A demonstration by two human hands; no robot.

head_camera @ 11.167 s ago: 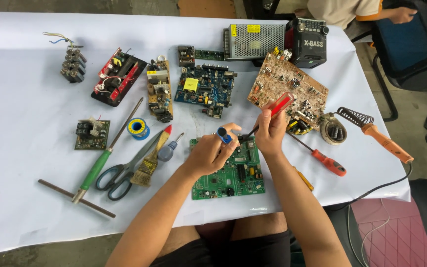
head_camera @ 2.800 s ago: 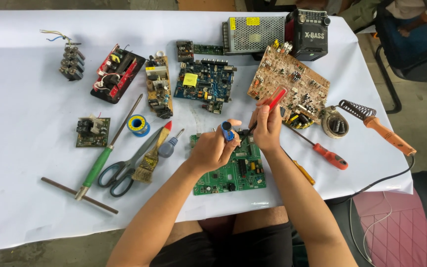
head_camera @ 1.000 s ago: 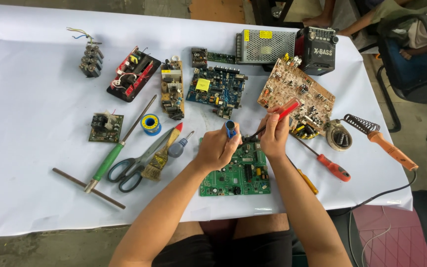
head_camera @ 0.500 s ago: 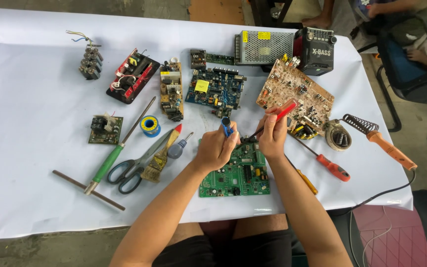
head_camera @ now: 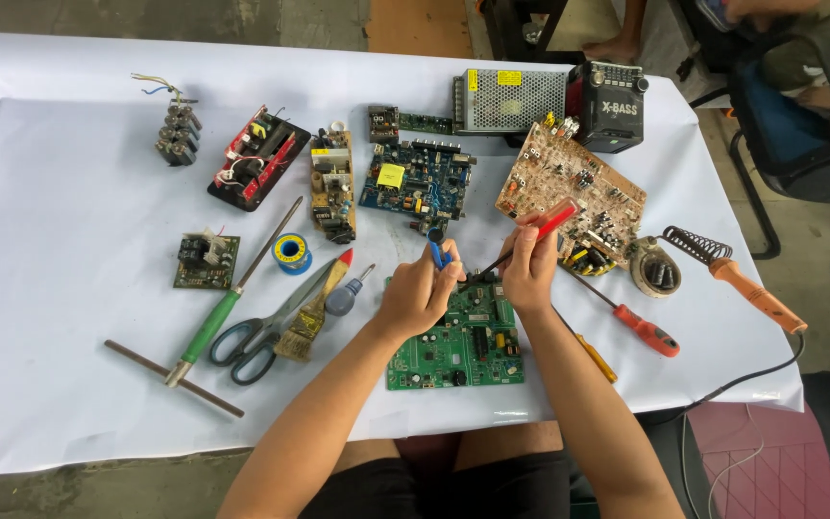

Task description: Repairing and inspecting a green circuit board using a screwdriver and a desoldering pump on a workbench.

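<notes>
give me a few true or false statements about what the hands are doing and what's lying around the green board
1. The right hand holds a red-handled tool whose tip points at the green circuit board. True.
2. The left hand is empty. False: it pinches a small blue-handled tool.
3. The scissors lie left of the green circuit board. True.
4. The orange-handled soldering iron is in the right hand. False: it lies on the table's right side, apart from both hands.
5. The blue solder spool sits on the green circuit board. False: it rests on the white table cover, near the green-handled screwdriver.
</notes>
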